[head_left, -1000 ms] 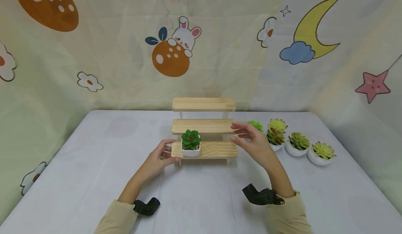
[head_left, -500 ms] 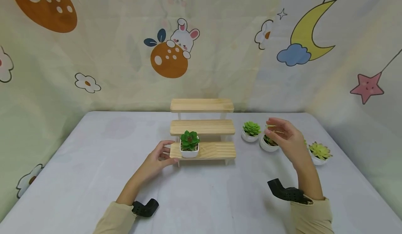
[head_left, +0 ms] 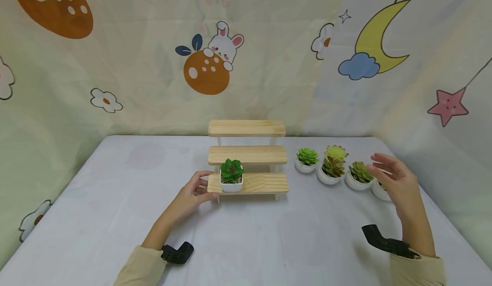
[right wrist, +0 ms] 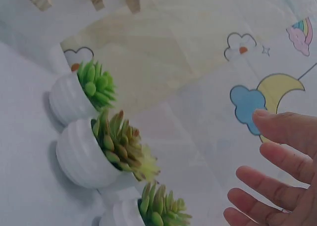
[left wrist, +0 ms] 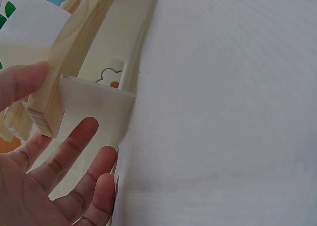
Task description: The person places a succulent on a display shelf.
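Observation:
A three-tier wooden plant stand (head_left: 265, 183) stands at the middle of the table. On its lowest board sits a dark green succulent in a square white pot (head_left: 232, 187). My left hand (head_left: 194, 191) holds the left end of that board between thumb and index finger; the left wrist view shows the other fingers spread beside the white leg (left wrist: 96, 94). Off to the right, my right hand (head_left: 397, 181) hovers with loosely bent fingers, nothing between them. It partly hides the rightmost white pot (head_left: 380, 192). A brownish succulent (right wrist: 119, 141) and a bright green one (right wrist: 96, 84) appear in the right wrist view.
Several potted succulents cluster at the right: a bright green one (head_left: 307, 157), a brownish one (head_left: 332, 167), a yellow-green one (head_left: 336, 151) behind it, and another green one (head_left: 360, 173). A printed cloth backdrop (head_left: 269, 64) rises behind the white table (head_left: 127, 183).
My right hand has moved rightward from beside the stand, past the succulents, to the rightmost one. My left hand has stayed at the board's end, and the square pot has not moved.

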`<action>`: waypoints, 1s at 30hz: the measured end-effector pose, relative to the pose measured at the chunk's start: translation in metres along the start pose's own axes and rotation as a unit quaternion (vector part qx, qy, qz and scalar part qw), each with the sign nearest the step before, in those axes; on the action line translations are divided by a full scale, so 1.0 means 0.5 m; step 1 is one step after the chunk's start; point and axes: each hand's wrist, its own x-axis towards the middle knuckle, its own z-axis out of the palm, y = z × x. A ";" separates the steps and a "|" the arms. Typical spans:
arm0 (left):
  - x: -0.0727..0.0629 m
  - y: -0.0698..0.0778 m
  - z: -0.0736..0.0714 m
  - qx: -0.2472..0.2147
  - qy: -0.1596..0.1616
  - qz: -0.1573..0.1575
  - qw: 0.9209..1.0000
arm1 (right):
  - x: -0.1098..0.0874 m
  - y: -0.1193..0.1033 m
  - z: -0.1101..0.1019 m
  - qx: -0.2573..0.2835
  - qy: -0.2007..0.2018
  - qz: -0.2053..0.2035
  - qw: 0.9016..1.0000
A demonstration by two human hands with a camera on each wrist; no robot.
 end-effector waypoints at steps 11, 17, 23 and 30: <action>0.001 -0.002 -0.001 -0.007 -0.003 0.007 1.000 | 0.011 0.064 -0.034 0.123 0.105 0.134 0.978; 0.002 -0.003 0.000 -0.007 -0.005 0.009 1.000 | 0.047 0.184 -0.064 0.088 0.133 0.216 0.963; 0.004 -0.005 -0.001 -0.011 -0.009 0.012 1.000 | 0.068 0.271 -0.074 0.082 0.134 0.270 0.950; 0.001 -0.001 -0.003 -0.014 -0.008 0.011 1.000 | 0.052 0.247 -0.056 0.033 0.044 0.281 0.958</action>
